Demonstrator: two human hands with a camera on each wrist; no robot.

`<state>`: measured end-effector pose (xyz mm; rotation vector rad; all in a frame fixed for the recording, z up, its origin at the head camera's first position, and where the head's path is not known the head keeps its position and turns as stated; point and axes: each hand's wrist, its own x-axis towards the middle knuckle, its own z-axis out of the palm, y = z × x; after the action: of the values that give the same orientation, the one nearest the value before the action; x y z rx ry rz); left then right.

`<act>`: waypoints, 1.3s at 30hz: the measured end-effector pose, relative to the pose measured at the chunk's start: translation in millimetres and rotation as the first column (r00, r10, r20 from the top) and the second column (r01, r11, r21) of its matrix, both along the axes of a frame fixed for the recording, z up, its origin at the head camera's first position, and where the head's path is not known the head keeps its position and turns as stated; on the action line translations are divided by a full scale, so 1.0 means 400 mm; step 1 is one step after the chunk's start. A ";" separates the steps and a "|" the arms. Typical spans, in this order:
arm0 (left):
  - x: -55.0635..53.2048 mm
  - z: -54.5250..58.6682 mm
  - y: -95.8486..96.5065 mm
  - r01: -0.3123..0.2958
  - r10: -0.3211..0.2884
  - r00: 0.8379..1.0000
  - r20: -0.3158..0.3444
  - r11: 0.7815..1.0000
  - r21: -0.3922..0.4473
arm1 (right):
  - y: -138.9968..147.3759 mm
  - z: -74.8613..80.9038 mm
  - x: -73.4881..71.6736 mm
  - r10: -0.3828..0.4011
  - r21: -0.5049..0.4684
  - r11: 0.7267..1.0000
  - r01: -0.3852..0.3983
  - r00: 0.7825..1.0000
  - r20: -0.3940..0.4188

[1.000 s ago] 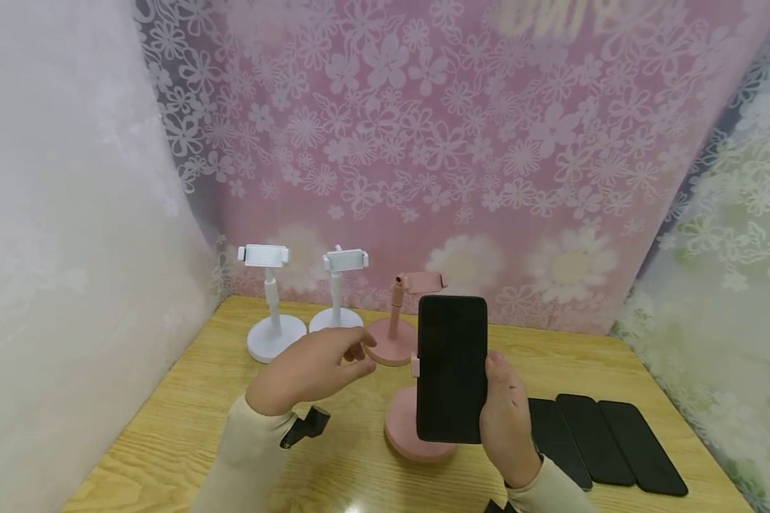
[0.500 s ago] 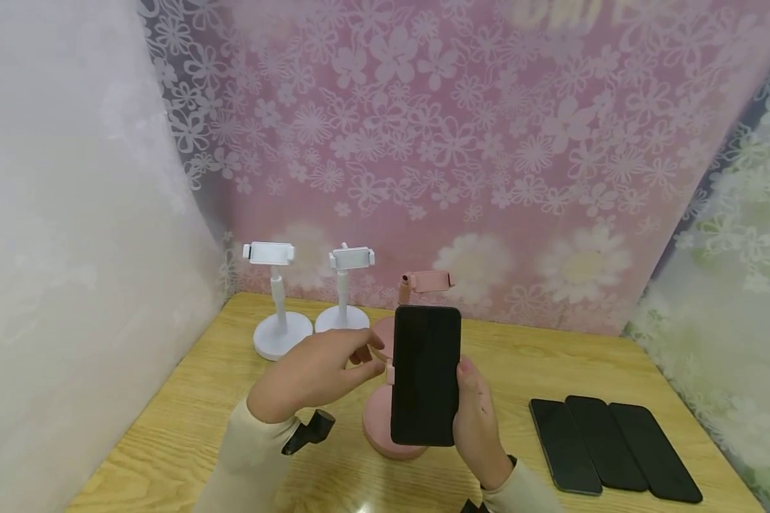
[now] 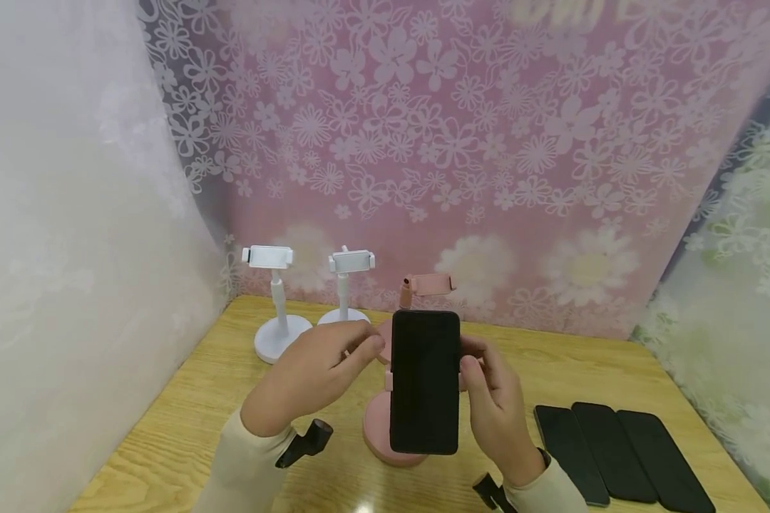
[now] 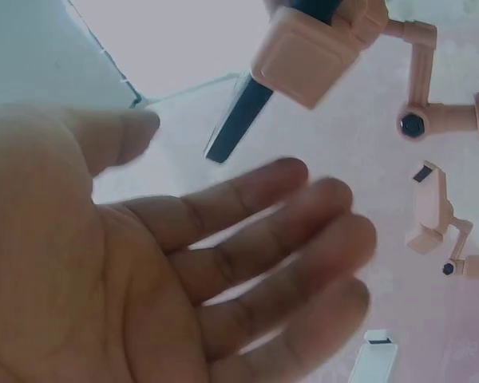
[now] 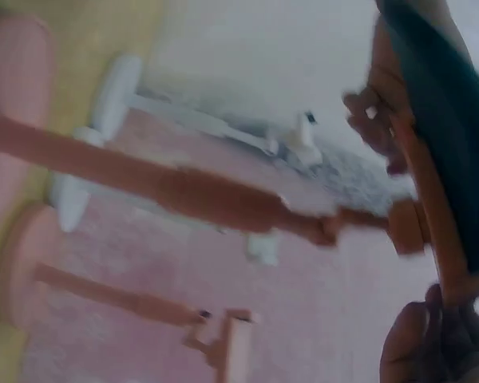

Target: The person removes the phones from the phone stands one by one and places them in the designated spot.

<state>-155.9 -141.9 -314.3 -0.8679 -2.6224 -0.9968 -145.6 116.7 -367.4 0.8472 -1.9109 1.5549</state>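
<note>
A black smartphone (image 3: pixel 425 385) sits upright in the clamp of a pink phone stand (image 3: pixel 377 427), its screen facing me. The clamp's pink end (image 3: pixel 388 379) shows at the phone's left edge. My right hand (image 3: pixel 497 406) is at the phone's right edge, thumb in front and fingers behind, pinching the clamp's other end. In the right wrist view, its fingertips (image 5: pixel 407 339) meet that end of the clamp. My left hand (image 3: pixel 314 374) hovers left of the phone, fingers loosely bent and holding nothing. The left wrist view shows its open palm (image 4: pixel 144 279) below the phone and clamp.
Behind stand another pink phone stand (image 3: pixel 431 285) and two white phone stands (image 3: pixel 282 335), (image 3: pixel 349 261) with bare clamps. On the right of the wooden table (image 3: pixel 186 427) lie three black phones (image 3: pixel 616 456) side by side. A flowered pink curtain (image 3: pixel 385 178) hangs behind.
The phone has shifted left in view along with the stand. My right hand has moved from gripping the phone's side up to the clamp end. The left hand stays beside it.
</note>
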 end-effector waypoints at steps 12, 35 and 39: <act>0.029 0.002 0.026 0.096 -0.112 0.989 -0.099 0.983 -0.155 | 0.032 0.101 0.086 -0.362 0.472 0.802 0.365 0.927 -0.102; 0.019 0.007 0.022 -0.048 0.047 0.999 -0.008 0.984 -0.173 | 0.050 0.118 0.077 -0.298 0.732 0.603 0.317 0.941 -0.162; 0.014 0.005 0.021 -0.082 0.087 0.996 0.017 0.978 -0.194 | 0.048 0.113 0.062 -0.307 0.728 0.633 0.263 0.949 -0.075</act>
<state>-150.3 -133.6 -312.1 -0.7805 -2.7868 -0.7466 -120.9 136.0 -322.2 0.7352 -2.6060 0.5780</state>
